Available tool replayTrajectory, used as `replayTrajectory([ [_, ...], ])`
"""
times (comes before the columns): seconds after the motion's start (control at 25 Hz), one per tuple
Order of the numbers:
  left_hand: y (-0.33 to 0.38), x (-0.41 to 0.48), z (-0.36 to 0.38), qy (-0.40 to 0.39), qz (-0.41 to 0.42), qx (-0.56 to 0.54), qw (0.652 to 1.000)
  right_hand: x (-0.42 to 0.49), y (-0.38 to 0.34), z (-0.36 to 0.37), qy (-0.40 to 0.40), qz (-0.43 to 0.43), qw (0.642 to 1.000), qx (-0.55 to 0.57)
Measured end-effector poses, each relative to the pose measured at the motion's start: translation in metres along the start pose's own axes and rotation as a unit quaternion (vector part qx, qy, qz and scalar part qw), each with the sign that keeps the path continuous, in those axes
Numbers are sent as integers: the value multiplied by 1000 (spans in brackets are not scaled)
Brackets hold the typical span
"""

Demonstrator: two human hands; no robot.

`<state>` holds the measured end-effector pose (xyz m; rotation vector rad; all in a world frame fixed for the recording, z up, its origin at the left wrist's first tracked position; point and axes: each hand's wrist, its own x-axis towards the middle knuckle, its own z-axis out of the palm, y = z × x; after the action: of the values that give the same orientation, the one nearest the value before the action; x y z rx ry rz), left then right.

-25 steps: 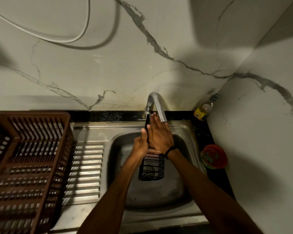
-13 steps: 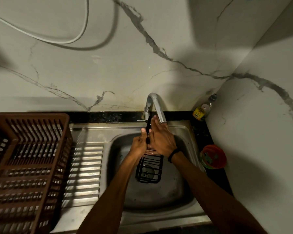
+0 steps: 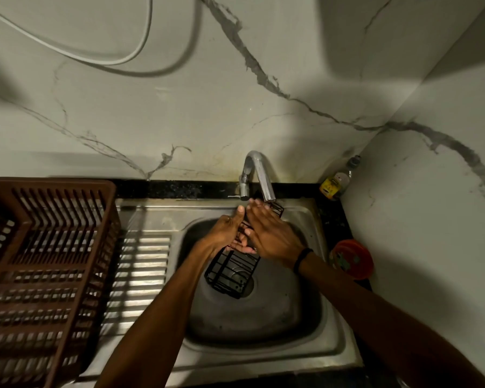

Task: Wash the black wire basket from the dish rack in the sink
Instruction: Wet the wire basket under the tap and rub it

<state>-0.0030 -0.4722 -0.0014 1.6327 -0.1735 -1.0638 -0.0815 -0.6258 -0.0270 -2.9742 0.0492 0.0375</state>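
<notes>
- 9 o'clock of sink (image 3: 263,359): brown dish rack (image 3: 45,264), hard against ribbed drainboard (image 3: 143,275).
- 12 o'clock: chrome faucet (image 3: 259,175), spout right above the fingertips, crowding the basket's top end.
- 1 o'clock, back corner: small bottle (image 3: 338,180) with yellow label.
- 3 o'clock: red round container (image 3: 353,259) on dark counter.
- 11 o'clock, high on marble wall: loop of white cable (image 3: 95,51).
- Black wire basket (image 3: 224,278) over the basin, tilted, long axis 1 to 7 o'clock. Lower end above the drain, upper end just under the spout.
- Left hand (image 3: 221,233) on basket's 9 o'clock side: grips the wire, thumb straight up along it, fingers curled under and visible through the mesh.
- Right hand (image 3: 269,233) on 3 o'clock side: flat, fingers straight and together, laid on the basket's upper half. Black band (image 3: 303,259) on wrist.
- Both forearms in from 6 o'clock, converging over basin.
</notes>
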Motion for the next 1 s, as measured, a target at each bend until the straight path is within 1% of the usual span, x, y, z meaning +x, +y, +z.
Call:
replayTrajectory([
  [0.04,1,-1,-1,-7,0,-5,1000,0,1,-2,-11,-14,1000,-4],
  [0.12,0,1,-3,-34,-6,-9,999,2,2,-9,-18,2,999,29],
  [0.24,-1,2,-8,-65,-18,15,998,0,3,-9,2,8,1000,29],
  [0.28,-1,4,-10,-73,-18,17,997,2,3,-11,-14,26,998,50],
  [0.36,-1,5,-14,-96,-11,30,995,8,8,-20,-43,103,987,117],
  [0.4,-2,5,-14,-104,-7,45,993,11,12,-25,-56,126,981,137],
  [0.48,0,3,-15,-118,-3,89,989,17,17,-37,-72,114,985,104],
  [0.52,2,1,-17,-125,0,116,985,18,18,-43,-66,105,989,83],
  [0.6,3,-6,-31,-123,24,176,976,19,27,-47,-37,117,989,78],
  [0.64,0,-10,-42,-102,45,192,975,18,34,-45,-23,141,985,95],
  [0.68,-5,-15,-52,-63,70,179,979,17,42,-42,-2,169,978,126],
  [0.76,-16,-24,-61,37,115,98,988,16,55,-39,23,223,957,186],
  [0.8,-22,-27,-58,91,135,48,986,16,58,-36,31,236,952,191],
  [0.84,-27,-26,-49,150,146,2,978,14,55,-36,37,239,951,190],
  [0.92,-33,-19,-29,262,139,-64,953,12,46,-30,27,235,951,200],
  [0.96,-31,-16,-21,299,133,-84,941,10,42,-27,17,241,949,202],
  [1.0,-29,-12,-17,320,128,-97,934,9,40,-22,14,254,948,194],
])
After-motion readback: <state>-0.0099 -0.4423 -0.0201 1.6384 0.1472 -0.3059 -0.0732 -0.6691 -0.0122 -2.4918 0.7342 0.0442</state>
